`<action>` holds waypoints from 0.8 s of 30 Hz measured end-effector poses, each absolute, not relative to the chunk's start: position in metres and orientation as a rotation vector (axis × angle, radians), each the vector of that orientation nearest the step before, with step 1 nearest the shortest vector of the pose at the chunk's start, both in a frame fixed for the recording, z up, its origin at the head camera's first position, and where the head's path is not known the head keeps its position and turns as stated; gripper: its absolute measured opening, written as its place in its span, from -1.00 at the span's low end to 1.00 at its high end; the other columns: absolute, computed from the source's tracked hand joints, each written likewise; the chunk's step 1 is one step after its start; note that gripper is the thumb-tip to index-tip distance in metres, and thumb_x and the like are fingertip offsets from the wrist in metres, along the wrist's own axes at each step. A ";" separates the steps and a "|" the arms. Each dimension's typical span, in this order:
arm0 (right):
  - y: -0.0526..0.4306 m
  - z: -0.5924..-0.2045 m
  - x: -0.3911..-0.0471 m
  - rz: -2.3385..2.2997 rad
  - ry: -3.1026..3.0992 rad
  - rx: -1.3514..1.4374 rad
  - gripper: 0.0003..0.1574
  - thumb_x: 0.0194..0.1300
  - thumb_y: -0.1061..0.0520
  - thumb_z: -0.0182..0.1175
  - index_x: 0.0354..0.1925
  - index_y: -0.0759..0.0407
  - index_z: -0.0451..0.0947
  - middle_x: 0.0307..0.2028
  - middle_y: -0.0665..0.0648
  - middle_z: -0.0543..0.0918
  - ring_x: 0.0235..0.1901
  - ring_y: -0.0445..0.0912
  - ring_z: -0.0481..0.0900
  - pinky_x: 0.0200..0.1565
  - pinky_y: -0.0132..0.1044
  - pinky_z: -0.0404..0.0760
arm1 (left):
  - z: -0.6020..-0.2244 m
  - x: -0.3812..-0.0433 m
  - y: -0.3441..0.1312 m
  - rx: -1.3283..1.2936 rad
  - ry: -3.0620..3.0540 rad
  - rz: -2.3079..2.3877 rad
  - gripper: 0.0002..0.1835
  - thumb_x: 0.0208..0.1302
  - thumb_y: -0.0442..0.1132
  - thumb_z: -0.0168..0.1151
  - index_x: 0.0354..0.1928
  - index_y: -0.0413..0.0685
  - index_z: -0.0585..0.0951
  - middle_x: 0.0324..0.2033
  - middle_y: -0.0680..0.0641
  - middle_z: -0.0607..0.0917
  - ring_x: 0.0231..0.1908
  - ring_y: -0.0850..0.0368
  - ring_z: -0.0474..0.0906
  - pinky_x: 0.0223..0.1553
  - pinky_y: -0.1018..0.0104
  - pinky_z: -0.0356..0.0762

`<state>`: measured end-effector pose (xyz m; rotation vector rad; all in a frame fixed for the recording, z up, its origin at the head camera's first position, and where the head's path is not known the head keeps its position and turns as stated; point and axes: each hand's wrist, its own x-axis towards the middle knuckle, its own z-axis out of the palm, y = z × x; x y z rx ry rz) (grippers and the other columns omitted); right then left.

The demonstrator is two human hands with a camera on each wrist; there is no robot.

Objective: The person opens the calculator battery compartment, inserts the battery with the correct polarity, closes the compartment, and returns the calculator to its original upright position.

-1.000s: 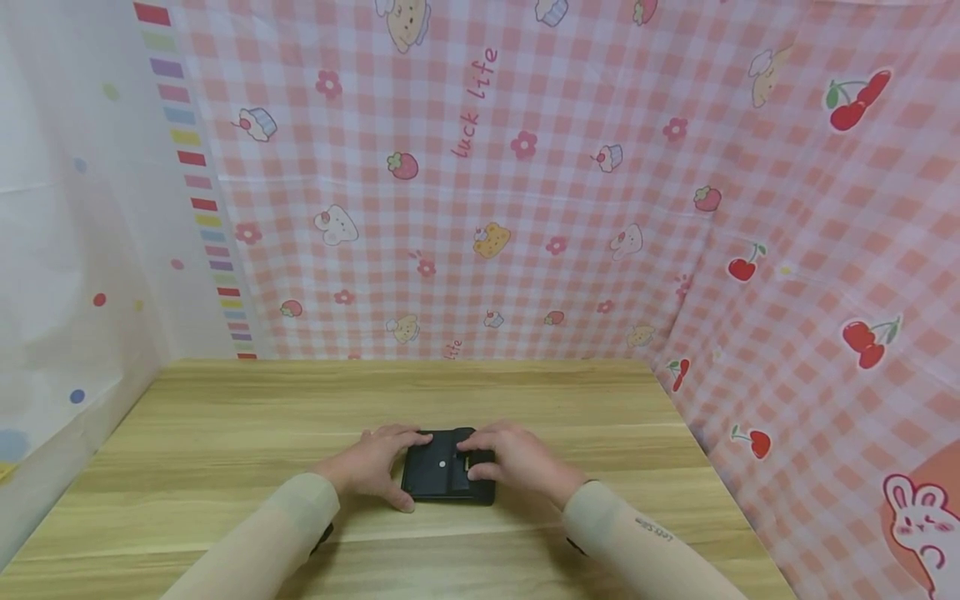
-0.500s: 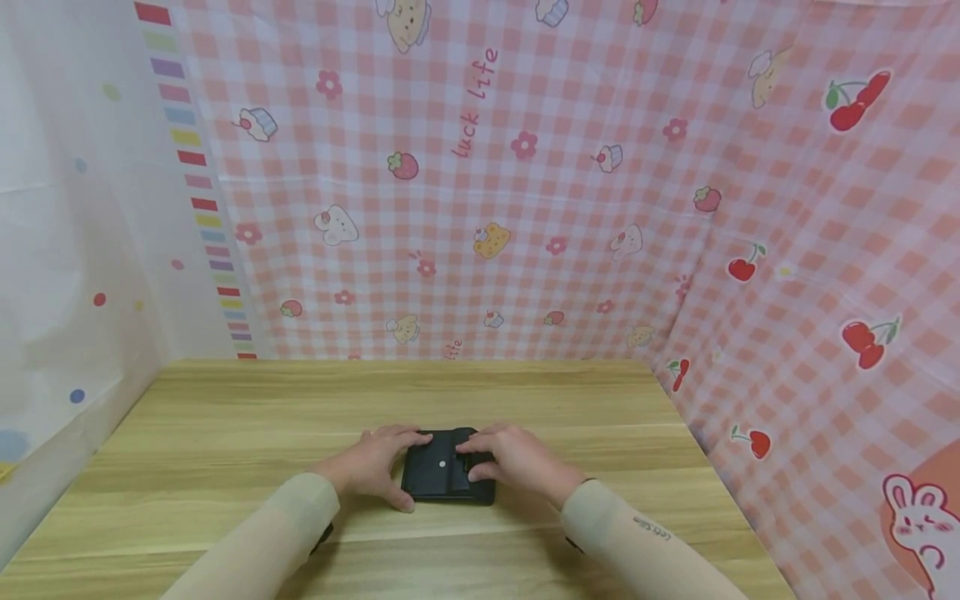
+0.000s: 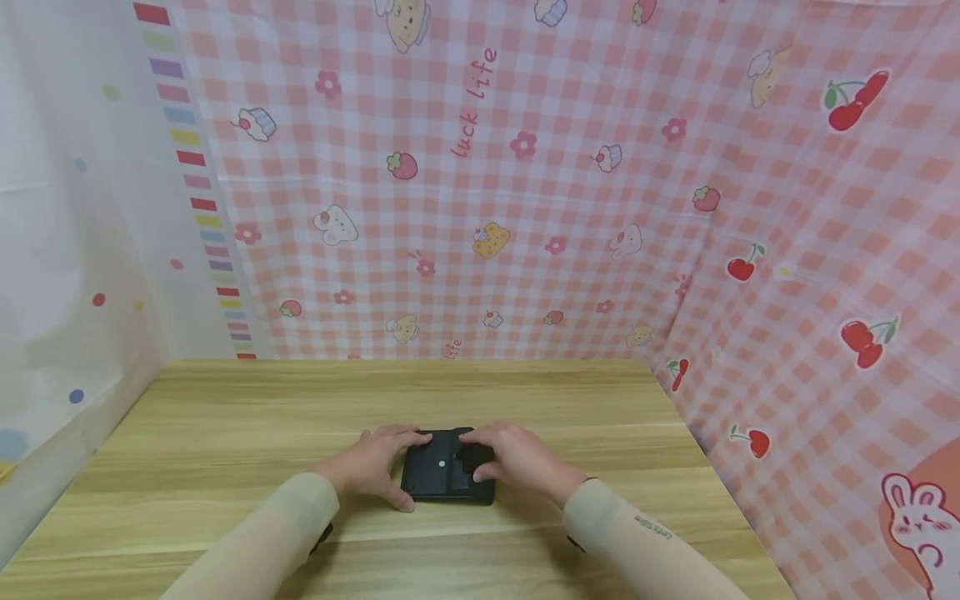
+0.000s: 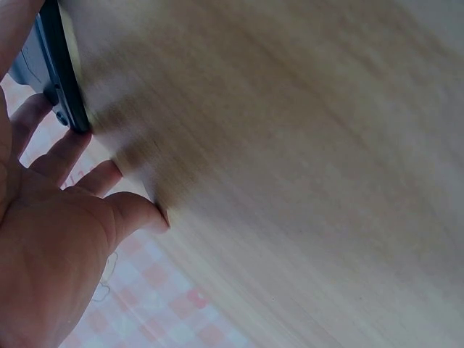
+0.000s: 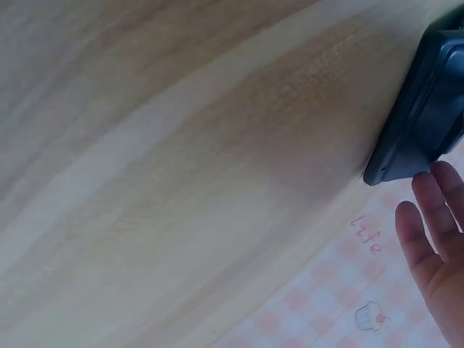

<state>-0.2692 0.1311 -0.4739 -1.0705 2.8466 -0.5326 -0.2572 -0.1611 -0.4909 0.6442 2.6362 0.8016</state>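
Note:
A flat black device [image 3: 430, 475] lies on the wooden table, with a small white dot on its face and a raised section at its right end. My left hand [image 3: 372, 468] holds its left end, the index finger on the far edge and the thumb at the near corner. In the left wrist view, fingertips touch the edge of the device [image 4: 61, 72]. Over the raised section is my right hand [image 3: 522, 461], thumb and index finger apart. Between them shows a dark patch; whether it is a held part or a recess I cannot tell.
The wooden table [image 3: 300, 408] has a pink checked cloth [image 3: 450, 200] hanging behind it. Another patterned cloth [image 3: 817, 250] hangs along the right side, and a white dotted one [image 3: 67, 250] on the left.
A small yellowish strip between my right thumb and index finger is gone from sight, and darkness shows there. Those two fingers have shifted slightly and spread apart. My left hand stays put.

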 end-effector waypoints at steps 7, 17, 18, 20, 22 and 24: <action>0.138 -0.477 -0.273 -0.739 2.858 -0.744 -0.51 0.43 0.04 0.44 0.26 0.13 0.68 0.13 0.17 0.80 0.10 0.05 0.78 0.16 0.01 0.75 | -0.494 -0.260 -0.162 0.642 2.644 0.776 0.14 -0.07 0.03 0.79 0.60 0.11 0.40 0.64 -0.18 0.29 0.65 -0.34 0.11 0.54 -0.64 -0.16; 0.137 -0.473 -0.269 -0.968 2.714 -0.301 -0.29 0.34 -0.27 0.48 0.11 0.27 0.65 -0.01 0.26 0.79 -0.02 0.04 0.75 0.00 -0.01 0.77 | -0.491 -0.258 -0.161 0.655 2.646 0.795 0.14 -0.09 0.00 0.80 0.58 0.07 0.41 0.62 -0.21 0.32 0.63 -0.36 0.14 0.52 -0.67 -0.16; 0.135 -0.472 -0.269 -0.980 2.696 -0.259 -0.25 0.33 -0.29 0.47 0.13 0.28 0.64 0.02 0.28 0.79 0.00 0.06 0.75 0.01 0.01 0.77 | -0.491 -0.257 -0.161 0.654 2.645 0.794 0.14 -0.09 0.00 0.80 0.58 0.07 0.41 0.62 -0.21 0.32 0.63 -0.35 0.14 0.52 -0.67 -0.16; 0.132 -0.469 -0.268 -0.977 2.678 -0.188 -0.18 0.31 -0.34 0.47 0.18 0.28 0.62 0.09 0.29 0.76 0.05 0.08 0.74 0.07 0.05 0.76 | -0.490 -0.257 -0.161 0.656 2.646 0.792 0.14 -0.08 0.00 0.80 0.58 0.06 0.41 0.62 -0.21 0.32 0.63 -0.35 0.14 0.52 -0.68 -0.15; 0.129 -0.467 -0.267 -0.970 2.668 -0.137 -0.11 0.30 -0.36 0.47 0.23 0.30 0.60 0.15 0.30 0.73 0.11 0.11 0.72 0.13 0.09 0.73 | -0.490 -0.257 -0.161 0.659 2.645 0.793 0.14 -0.08 0.00 0.80 0.58 0.06 0.41 0.62 -0.21 0.32 0.63 -0.36 0.15 0.51 -0.68 -0.15; 0.127 -0.466 -0.267 -0.950 2.675 -0.116 -0.04 0.28 -0.37 0.48 0.27 0.33 0.56 0.20 0.32 0.70 0.16 0.13 0.69 0.19 0.12 0.70 | -0.490 -0.257 -0.161 0.656 2.643 0.792 0.14 -0.08 0.00 0.80 0.58 0.06 0.41 0.62 -0.21 0.31 0.63 -0.36 0.14 0.51 -0.68 -0.15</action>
